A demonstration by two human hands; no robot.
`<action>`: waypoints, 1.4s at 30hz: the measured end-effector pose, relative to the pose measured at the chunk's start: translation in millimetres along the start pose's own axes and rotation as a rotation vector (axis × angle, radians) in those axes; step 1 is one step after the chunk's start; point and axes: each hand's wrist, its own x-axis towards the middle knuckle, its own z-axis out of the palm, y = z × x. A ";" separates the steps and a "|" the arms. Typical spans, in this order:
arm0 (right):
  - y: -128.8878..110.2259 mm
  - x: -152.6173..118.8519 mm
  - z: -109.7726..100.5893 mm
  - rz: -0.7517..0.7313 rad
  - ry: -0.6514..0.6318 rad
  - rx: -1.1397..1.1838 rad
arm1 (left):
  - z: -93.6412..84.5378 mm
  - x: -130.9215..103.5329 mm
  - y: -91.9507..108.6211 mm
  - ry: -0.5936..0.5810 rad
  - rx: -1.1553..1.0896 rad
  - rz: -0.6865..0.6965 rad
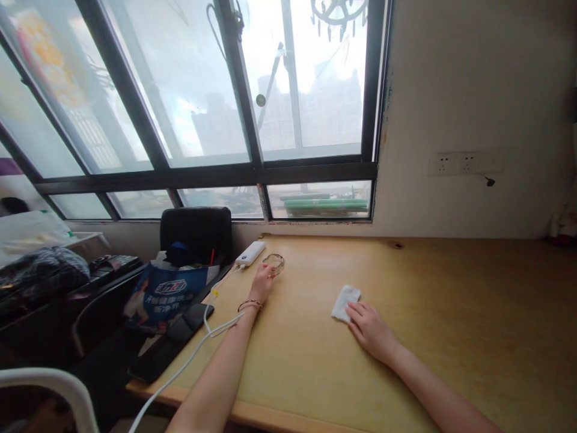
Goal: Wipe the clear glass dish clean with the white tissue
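Note:
My left hand point(262, 281) is closed on a thin, looped metallic item point(276, 264) near the far left part of the wooden table point(306, 361). What exactly the looped item is, I cannot make out. Further right, the fingers of my right hand point(369, 328) press on the lower right edge of a white folded cloth point(345, 300), which lies on the tabletop. Just beyond my left hand sits a white power bank point(250, 254) with a cable plugged into its near end.
A white cable point(180, 367) runs under my left forearm and over the table's left edge. A black phone-like object point(205, 310) lies at that edge. Left of the table are a blue bag point(164, 300) and a black chair point(196, 225). Wall sockets point(466, 162) are at the right.

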 end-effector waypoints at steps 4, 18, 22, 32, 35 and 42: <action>-0.4 0.2 -0.5 0.002 -0.005 -0.003 | 6.7 3.1 -5.0 0.025 -0.008 -0.004; -1.0 1.8 1.5 -0.007 0.029 -0.013 | 30.3 16.2 -18.5 -0.060 -0.081 0.128; -1.3 2.2 0.3 -0.008 0.034 -0.015 | 34.6 21.2 -22.5 -0.060 -0.049 0.085; -0.9 1.9 1.7 -0.005 0.038 -0.005 | 32.1 26.2 -15.8 -0.028 0.070 0.035; 0.4 2.4 2.2 -0.006 0.041 -0.004 | 18.0 22.5 12.0 0.046 0.129 0.055; -3.8 1.5 2.5 -0.057 0.074 0.062 | -7.1 -69.8 143.8 -0.235 -0.115 0.400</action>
